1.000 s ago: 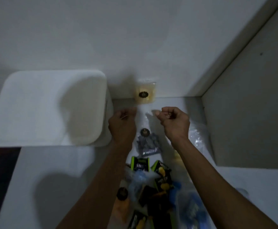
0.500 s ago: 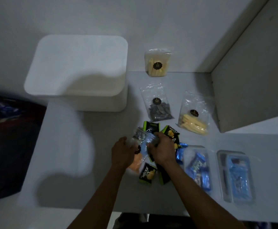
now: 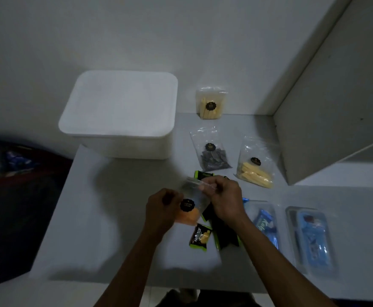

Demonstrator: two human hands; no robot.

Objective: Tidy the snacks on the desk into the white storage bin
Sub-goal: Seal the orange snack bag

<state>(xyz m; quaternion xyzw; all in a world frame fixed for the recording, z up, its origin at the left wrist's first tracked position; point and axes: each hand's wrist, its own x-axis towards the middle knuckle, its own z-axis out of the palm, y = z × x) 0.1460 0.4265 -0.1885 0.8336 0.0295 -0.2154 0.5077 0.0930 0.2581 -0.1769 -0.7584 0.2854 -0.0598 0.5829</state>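
Head view, dim light. Count on the white desk (image 3: 105,218): one white storage bin (image 3: 119,111), lid on, at the back left against the wall; three clear bags with black round labels lying or leaning free: yellow sticks upright against the wall (image 3: 210,104), dark pieces (image 3: 213,151), yellow sticks flat (image 3: 255,168); a fourth clear bag with orange pieces (image 3: 188,209) is in the hands. Two clear trays of blue packets (image 3: 264,224) (image 3: 311,238) at the right. Green-and-black sachets (image 3: 200,238): one reads clearly, the rest overlap under the right forearm, so no count is possible.

Left hand (image 3: 161,207) is curled closed on the orange bag's left edge; right hand (image 3: 224,200) pinches its top strip between thumb and fingers. The bag sits between both hands, near the desk's centre, well apart from the bin.

Label text unreadable; dark shapes at left edge cut off, blurred
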